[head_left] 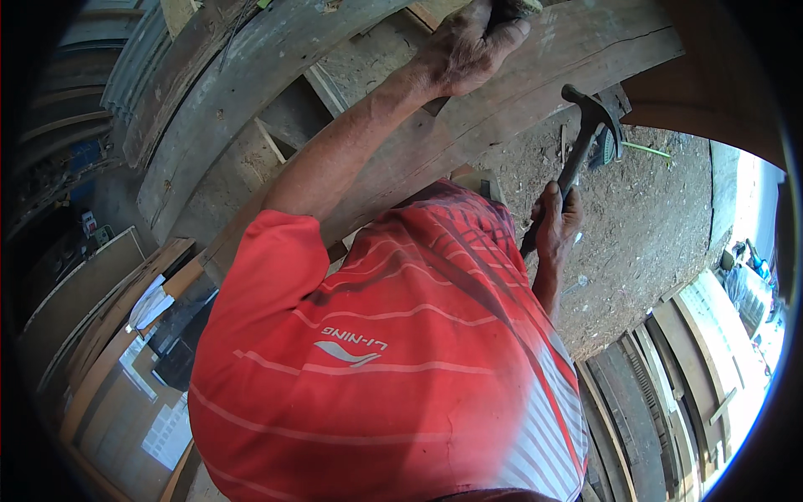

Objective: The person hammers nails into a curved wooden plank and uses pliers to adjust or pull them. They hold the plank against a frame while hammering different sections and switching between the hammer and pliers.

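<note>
My right hand (pixel 556 224) is wrapped round the dark handle of a claw hammer (pixel 585 125). The hammer's head points up and away from me, over the dirt ground beside a long plank. At the top of the view my left hand (pixel 473 50) is closed above the wide, weathered wooden plank (pixel 577 58). A dark piece with a pale, worn end (pixel 520 8) shows at its fingers, partly cut off by the picture's edge; its kind cannot be made out. The plank has a long crack along it.
More weathered boards (pixel 226 100) lie to the left, with short crosspieces between them. Dirt ground (pixel 644 217) with wood chips spreads to the right. Stacked planks (pixel 669 393) lie at the lower right, and sheets with papers (pixel 167 435) at the lower left.
</note>
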The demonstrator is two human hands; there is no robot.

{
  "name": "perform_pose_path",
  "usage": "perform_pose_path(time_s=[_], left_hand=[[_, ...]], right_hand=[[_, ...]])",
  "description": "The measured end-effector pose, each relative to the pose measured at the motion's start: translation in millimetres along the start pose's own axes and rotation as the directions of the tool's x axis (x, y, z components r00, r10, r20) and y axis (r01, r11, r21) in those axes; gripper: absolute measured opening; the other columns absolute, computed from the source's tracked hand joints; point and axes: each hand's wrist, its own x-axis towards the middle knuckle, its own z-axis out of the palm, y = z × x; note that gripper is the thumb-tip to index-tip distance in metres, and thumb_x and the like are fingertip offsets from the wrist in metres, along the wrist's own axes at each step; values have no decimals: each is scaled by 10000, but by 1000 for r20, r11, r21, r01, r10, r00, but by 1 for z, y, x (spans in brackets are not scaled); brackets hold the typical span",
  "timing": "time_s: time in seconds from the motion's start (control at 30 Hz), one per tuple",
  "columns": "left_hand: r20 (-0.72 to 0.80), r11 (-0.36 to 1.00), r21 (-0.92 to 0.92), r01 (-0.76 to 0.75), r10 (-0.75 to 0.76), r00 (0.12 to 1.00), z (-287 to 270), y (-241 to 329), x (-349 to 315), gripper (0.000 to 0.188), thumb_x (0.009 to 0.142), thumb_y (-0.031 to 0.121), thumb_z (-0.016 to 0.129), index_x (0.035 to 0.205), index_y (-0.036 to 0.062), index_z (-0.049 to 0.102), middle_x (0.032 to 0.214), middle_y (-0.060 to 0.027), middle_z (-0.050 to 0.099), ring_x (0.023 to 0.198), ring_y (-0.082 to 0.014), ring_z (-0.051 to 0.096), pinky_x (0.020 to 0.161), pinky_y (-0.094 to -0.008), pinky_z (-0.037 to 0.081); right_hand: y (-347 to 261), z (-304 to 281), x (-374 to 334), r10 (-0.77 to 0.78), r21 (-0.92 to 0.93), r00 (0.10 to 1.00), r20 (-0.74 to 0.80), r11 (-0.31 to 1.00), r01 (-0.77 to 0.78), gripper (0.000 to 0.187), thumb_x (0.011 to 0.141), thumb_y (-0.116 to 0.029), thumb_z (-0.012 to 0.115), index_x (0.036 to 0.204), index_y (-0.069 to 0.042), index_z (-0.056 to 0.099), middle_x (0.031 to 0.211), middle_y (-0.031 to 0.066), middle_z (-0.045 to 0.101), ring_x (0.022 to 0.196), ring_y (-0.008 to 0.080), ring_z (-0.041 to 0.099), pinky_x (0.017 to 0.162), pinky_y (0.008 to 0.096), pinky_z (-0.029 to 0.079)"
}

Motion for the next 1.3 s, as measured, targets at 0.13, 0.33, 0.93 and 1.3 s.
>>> perform_pose_path(time_s=[0.13,0.33,0.93,1.3], left_hand=[[153,992,-18,-122,123,980,-12,17,-5,481,991,351,674,1309,11,555,1171,-158,680,1056,-285,677,926,-383,540],[317,919,-316,237,-133,939,-11,-9,-26,305,952,293,772,1135,67,677,1024,-29,714,925,-62,643,839,-285,539],[140,981,-41,-189,193,971,-8,23,-46,356,941,287,786,1167,39,671,1070,-53,729,976,-143,686,897,-332,557],[209,886,-463,-11,121,970,12,-25,-40,459,977,287,696,1350,59,554,1132,-83,705,1010,-209,685,856,-290,580]], right_hand=[[-22,-2,0,37,131,998,-46,991,-31,284,1024,-340,664,922,-89,577,639,-21,557,503,52,506,448,223,377],[-47,-3,8,-24,257,999,29,966,16,200,1029,-228,653,1006,-40,589,634,-7,552,467,62,490,414,224,373],[-19,1,-6,6,33,995,99,999,-9,273,1002,-300,710,946,-54,606,633,2,566,498,84,516,453,254,388],[-24,5,-26,-68,151,993,98,987,52,257,998,-273,716,1019,-36,619,697,16,591,575,95,557,523,255,429]])
